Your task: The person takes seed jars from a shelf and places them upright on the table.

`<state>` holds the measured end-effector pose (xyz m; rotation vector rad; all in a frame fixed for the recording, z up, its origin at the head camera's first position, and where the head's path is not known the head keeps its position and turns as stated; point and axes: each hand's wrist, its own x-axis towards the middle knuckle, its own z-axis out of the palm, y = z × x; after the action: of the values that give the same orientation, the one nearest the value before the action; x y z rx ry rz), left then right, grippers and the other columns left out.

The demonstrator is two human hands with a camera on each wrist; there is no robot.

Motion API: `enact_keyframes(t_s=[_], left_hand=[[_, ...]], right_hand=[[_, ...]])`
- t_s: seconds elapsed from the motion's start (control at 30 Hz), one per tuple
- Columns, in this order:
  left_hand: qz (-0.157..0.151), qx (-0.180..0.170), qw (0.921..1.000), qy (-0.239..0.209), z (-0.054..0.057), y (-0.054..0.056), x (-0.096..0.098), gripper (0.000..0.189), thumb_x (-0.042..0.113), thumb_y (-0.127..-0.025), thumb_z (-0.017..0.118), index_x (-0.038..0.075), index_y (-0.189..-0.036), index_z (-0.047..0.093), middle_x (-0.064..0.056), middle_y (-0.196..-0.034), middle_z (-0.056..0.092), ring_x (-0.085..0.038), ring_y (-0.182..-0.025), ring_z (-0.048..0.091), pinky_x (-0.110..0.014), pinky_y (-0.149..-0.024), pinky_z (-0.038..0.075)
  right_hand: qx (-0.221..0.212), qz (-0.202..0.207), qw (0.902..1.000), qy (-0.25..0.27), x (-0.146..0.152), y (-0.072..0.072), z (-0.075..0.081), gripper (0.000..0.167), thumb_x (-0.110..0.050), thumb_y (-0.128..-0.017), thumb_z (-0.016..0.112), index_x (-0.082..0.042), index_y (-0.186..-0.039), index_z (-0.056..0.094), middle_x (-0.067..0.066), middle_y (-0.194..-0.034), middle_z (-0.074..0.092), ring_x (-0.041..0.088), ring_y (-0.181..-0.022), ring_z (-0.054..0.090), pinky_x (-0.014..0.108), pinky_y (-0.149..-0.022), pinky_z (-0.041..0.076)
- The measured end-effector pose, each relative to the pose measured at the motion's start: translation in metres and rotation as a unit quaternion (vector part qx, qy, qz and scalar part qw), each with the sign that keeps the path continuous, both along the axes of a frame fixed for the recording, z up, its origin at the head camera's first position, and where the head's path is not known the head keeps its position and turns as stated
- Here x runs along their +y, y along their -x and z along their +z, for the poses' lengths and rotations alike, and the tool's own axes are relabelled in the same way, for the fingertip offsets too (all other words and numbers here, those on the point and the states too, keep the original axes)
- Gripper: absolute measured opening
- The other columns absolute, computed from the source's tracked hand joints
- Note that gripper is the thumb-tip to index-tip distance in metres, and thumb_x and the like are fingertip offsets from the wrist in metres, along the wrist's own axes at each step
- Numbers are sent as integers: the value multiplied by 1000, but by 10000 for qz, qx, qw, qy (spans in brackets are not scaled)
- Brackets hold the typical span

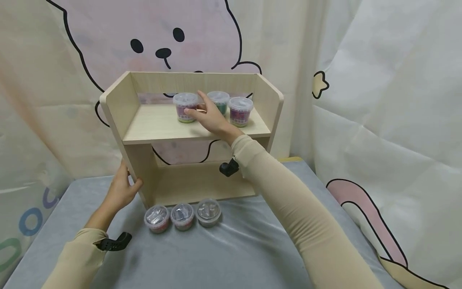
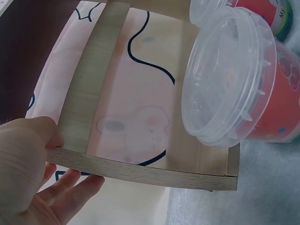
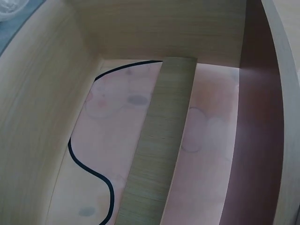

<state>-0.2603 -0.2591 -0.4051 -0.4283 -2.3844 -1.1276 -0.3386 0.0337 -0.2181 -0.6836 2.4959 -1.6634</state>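
Observation:
A light wooden two-tier shelf (image 1: 195,121) stands on the table. My left hand (image 1: 120,189) grips the edge of its left side panel (image 2: 140,169), thumb on the inner face and fingers outside. On the upper board, my right hand (image 1: 215,119) holds a small clear-lidded tub with a purple label (image 1: 185,105), thumb at its front and fingers round its right side. Just behind that hand is a tub with a green label (image 1: 218,98), partly hidden by it. A second purple tub (image 1: 240,110) stands to the right. The right wrist view shows only the shelf's inside, not the hand.
Three more lidded tubs stand in a row before the shelf: a red one (image 1: 157,219), another reddish one (image 1: 182,216) and a greyish one (image 1: 208,212). A grey-blue cloth (image 1: 231,257) covers the table. Printed curtains (image 1: 382,100) hang behind and beside it.

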Motion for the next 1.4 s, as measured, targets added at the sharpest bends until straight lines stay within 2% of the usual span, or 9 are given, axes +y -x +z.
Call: enact_keyframes(t_s=[0.17, 0.37, 0.53, 0.7, 1.07, 1.27, 1.4], left_hand=[[7, 2, 10000, 40, -1, 0, 0, 77, -10, -82, 58, 0, -151, 25, -35, -138, 45, -52, -126, 47, -74, -100, 40], [21, -88, 10000, 41, -1, 1, -1, 78, -10, -83, 58, 0, -152, 23, -35, -139, 44, -53, -126, 47, -75, -99, 39], [36, -82, 10000, 9, -2, 1, -2, 79, -10, -83, 58, 1, -152, 22, -35, -139, 43, -53, -125, 47, -74, -99, 39], [-12, -125, 9999, -21, -2, 2, -1, 79, -11, -83, 58, 1, -153, 22, -35, -139, 43, -54, -126, 46, -75, -100, 39], [54, -247, 9997, 62, -2, -3, -2, 85, -10, -83, 57, 4, -157, 17, -36, -145, 39, -56, -131, 43, -75, -102, 38], [110, -263, 9996, 36, -3, -3, -3, 86, -10, -83, 58, 6, -157, 17, -36, -146, 40, -57, -131, 44, -75, -101, 39], [127, -314, 9994, 48, -2, -1, -3, 87, -9, -84, 58, 8, -158, 16, -36, -146, 40, -57, -130, 46, -74, -101, 42]], right_hand=[[-138, -182, 9992, -323, -1, 0, 2, 78, -47, -99, 57, -25, -163, 16, 9, -163, 34, 22, -151, 36, 43, -124, 32], [-527, -216, 9971, -496, -6, 3, 8, 78, -55, -99, 54, -30, -163, 16, 6, -166, 32, 20, -154, 31, 39, -128, 26], [-704, -230, 9959, -523, -10, 4, 11, 80, -55, -99, 53, -29, -163, 13, 5, -167, 28, 20, -155, 28, 38, -128, 25], [-682, -225, 9958, -560, -13, 2, 11, 75, -50, -100, 54, -28, -162, 18, 3, -165, 30, 20, -153, 30, 39, -128, 26], [-730, -408, 9963, -172, -18, -3, 5, 72, -47, -99, 60, -24, -158, 27, 5, -158, 42, 19, -148, 38, 37, -124, 32], [-561, -468, 9969, 295, -19, -3, 1, 69, -39, -96, 66, -18, -154, 36, 7, -153, 51, 18, -143, 46, 33, -120, 38], [-611, -467, 9958, 488, -14, -3, 3, 68, -35, -96, 68, -15, -153, 37, 8, -152, 53, 18, -143, 47, 34, -119, 40]])
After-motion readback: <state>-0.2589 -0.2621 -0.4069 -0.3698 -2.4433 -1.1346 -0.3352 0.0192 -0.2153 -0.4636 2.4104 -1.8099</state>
